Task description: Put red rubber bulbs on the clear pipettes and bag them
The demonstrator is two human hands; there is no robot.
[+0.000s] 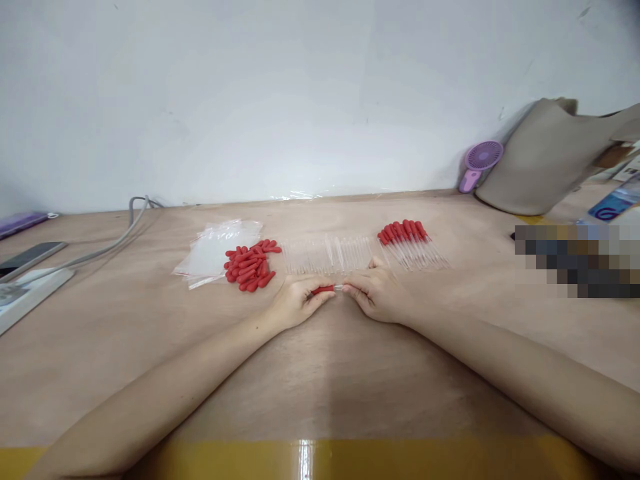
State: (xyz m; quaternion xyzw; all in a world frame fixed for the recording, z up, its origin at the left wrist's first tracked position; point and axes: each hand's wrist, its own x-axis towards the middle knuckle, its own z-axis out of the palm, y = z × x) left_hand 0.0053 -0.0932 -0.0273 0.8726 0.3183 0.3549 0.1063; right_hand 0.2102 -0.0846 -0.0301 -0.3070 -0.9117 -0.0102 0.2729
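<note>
Pinching a red bulb [324, 289] between thumb and fingers, the left hand [294, 299] meets the right hand [379, 293] at mid-table. The right fingertips are closed on a clear tube [339, 287], a short length of which shows between the hands, at the bulb's end; how far it sits inside cannot be told. Just beyond the hands, loose tubes [327, 253] lie side by side in a row on the table [280, 373]. Left of the row is a pile of red bulbs [247, 268], touching a stack of plastic bags [220, 243]. To its right, capped tubes [406, 231] lie together, red ends toward the wall [300, 100]. Farther right, a purple fan [484, 155] leans beside a grey bag [530, 160]. A cable [115, 243] and a phone [35, 257] lie at far left.
</note>
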